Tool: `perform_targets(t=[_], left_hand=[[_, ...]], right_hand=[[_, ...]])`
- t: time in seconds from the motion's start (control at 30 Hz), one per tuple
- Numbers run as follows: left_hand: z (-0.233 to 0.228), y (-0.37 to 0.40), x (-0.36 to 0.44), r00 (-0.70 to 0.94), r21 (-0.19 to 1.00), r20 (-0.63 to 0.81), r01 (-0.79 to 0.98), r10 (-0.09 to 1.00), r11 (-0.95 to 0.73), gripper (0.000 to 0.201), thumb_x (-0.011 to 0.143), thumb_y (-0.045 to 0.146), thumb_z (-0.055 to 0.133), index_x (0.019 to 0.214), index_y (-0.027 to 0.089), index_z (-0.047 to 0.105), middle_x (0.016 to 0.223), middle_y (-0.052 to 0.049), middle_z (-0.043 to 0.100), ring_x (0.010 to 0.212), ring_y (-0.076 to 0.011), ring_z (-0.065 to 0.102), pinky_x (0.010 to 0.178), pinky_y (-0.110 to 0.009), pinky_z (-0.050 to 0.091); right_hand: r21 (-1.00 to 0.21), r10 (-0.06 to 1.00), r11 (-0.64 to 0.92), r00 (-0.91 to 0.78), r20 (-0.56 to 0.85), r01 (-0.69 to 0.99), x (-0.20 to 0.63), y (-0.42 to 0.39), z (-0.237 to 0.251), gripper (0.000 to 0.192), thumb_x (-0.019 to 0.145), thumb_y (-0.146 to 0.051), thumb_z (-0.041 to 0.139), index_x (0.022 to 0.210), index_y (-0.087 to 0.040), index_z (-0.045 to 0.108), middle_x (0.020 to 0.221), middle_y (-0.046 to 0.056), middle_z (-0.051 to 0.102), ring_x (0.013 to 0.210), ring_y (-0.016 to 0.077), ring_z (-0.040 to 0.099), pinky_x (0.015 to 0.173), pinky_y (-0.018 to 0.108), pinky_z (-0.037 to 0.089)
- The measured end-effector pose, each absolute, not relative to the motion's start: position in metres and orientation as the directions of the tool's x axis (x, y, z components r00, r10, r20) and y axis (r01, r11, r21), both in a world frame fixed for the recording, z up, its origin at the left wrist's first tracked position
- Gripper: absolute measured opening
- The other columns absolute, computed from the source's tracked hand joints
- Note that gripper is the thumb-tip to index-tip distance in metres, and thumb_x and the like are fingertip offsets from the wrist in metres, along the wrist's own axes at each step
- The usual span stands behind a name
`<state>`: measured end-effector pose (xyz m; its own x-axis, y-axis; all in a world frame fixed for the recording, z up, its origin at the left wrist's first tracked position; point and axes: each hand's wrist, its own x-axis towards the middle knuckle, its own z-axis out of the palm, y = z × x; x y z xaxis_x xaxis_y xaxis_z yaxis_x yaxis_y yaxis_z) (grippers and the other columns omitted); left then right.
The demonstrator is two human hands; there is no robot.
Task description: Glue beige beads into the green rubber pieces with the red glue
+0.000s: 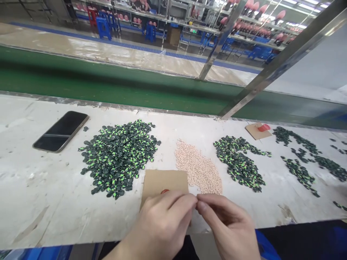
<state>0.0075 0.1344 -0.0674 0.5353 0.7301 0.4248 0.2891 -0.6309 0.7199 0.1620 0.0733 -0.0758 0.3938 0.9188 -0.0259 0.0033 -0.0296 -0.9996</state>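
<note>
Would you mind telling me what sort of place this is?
Probably a factory assembly line: a green conveyor belt runs past the workbench, which holds sorted piles of small green-black parts and beige pellets.

**No legible text in view**

Nothing in the frame can be read. The phone (61, 131) at left centre lies with a dark, blank screen showing no logo or characters. The cardboard piece (165, 182) at lower centre and the second cardboard piece (256, 131) at right carry no print. The green-and-black bits (119, 156) and the pale pellets (198, 168) in the middle of the frame are too small to show any marking. The shelves (189, 16) along the top edge hold items far too distant and blurred for any label, number or sign to be made out.
</note>
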Motion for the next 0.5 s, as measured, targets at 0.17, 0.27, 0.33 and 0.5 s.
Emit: perform_targets(t=[0.17, 0.27, 0.33, 0.5], left_hand=[[-0.064, 0.13, 0.007, 0.473, 0.988, -0.154, 0.054, 0.868, 0.146, 0.017, 0.093, 0.026, 0.063, 0.081, 0.021, 0.073, 0.065, 0.001, 0.064, 0.055, -0.0132, 0.059, 0.053, -0.023, 0.048], [-0.065, 0.128, 0.005, 0.548, 0.84, -0.408, -0.089, 0.73, 0.536, 0.02, 0.082, 0.037, 0.073, 0.071, 0.021, 0.068, 0.054, 0.006, 0.052, 0.045, -0.0089, 0.048, 0.043, -0.019, 0.039], [-0.064, 0.129, 0.002, 0.6, 0.779, -0.433, -0.125, 0.672, 0.614, 0.025, 0.075, 0.04, 0.076, 0.067, 0.02, 0.065, 0.053, 0.006, 0.052, 0.041, -0.0071, 0.045, 0.039, -0.017, 0.034], [-0.055, 0.133, -0.009, 0.638, 0.707, -0.552, 0.016, 0.537, 0.707, 0.023, 0.068, 0.039, 0.076, 0.066, 0.018, 0.065, 0.055, 0.004, 0.057, 0.042, -0.0061, 0.046, 0.039, -0.016, 0.034]], right_hand=[[-0.999, 0.917, -0.026, 0.398, -0.009, 0.037, 0.157, 0.069, -0.073, 0.007, 0.084, -0.027, 0.082, 0.084, -0.033, 0.084, 0.078, 0.001, 0.081, 0.069, 0.0189, 0.078, 0.063, 0.023, 0.066], [-1.0, 0.979, 0.004, 0.205, 0.005, 0.007, 0.163, 0.07, -0.076, 0.01, 0.087, -0.024, 0.079, 0.088, -0.033, 0.083, 0.077, 0.002, 0.079, 0.068, 0.0182, 0.077, 0.061, 0.023, 0.065], [-1.0, 0.991, 0.005, 0.134, 0.006, 0.006, 0.166, 0.071, -0.076, 0.011, 0.089, -0.022, 0.077, 0.089, -0.032, 0.082, 0.077, 0.002, 0.078, 0.069, 0.018, 0.076, 0.062, 0.024, 0.064], [-0.963, 0.992, 0.12, 0.01, 0.127, 0.243, 0.165, 0.07, -0.063, 0.019, 0.09, -0.011, 0.071, 0.092, -0.03, 0.075, 0.077, 0.001, 0.075, 0.067, 0.018, 0.073, 0.061, 0.026, 0.062]])
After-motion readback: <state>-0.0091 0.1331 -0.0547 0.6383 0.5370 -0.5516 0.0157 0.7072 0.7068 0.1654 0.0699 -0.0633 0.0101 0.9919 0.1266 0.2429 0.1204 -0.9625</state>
